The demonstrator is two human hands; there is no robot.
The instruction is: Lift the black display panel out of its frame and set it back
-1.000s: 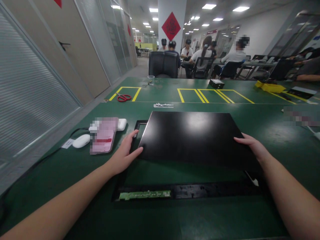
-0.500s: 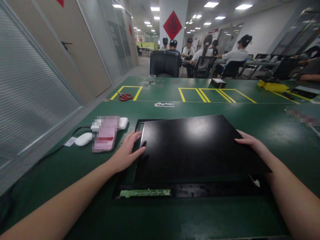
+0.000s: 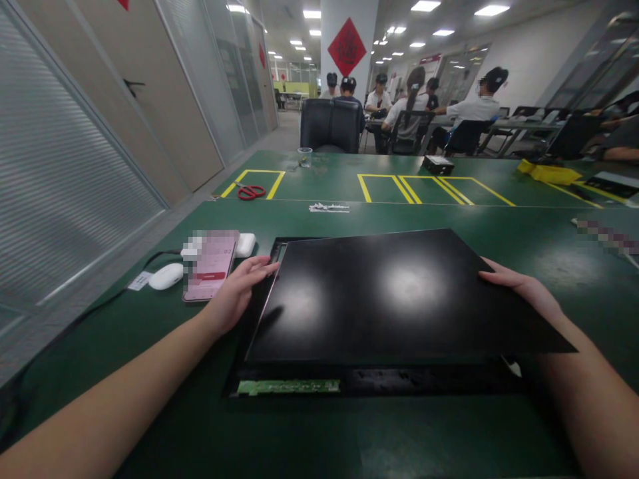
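A glossy black display panel [image 3: 369, 303] lies tilted over a black rectangular frame [image 3: 409, 380], its left edge low in the frame and its right side raised. My right hand [image 3: 522, 289] grips the panel's right edge, thumb on top and the other fingers hidden underneath. At the left edge, my left hand [image 3: 239, 293] has its fingers stretched out, fingertips at the frame's upper left side; whether they touch the panel I cannot tell. A green circuit board strip [image 3: 289, 386] sits in the frame's near left part. Something small and white [image 3: 512, 366] shows below the panel's right side.
Left of the frame are a phone [image 3: 212, 266], a white case [image 3: 245, 245], a white computer mouse [image 3: 166, 276] and a black cable. Farther back on the green table [image 3: 319, 432] lie red-handled scissors [image 3: 251, 192], white strips [image 3: 328, 208] and a clear cup [image 3: 304, 158]. Several people sit beyond.
The panel has come down toward me, its left side lowering into the frame and its right side staying up. My left thumb has come off the panel. My right hand has moved slightly right.
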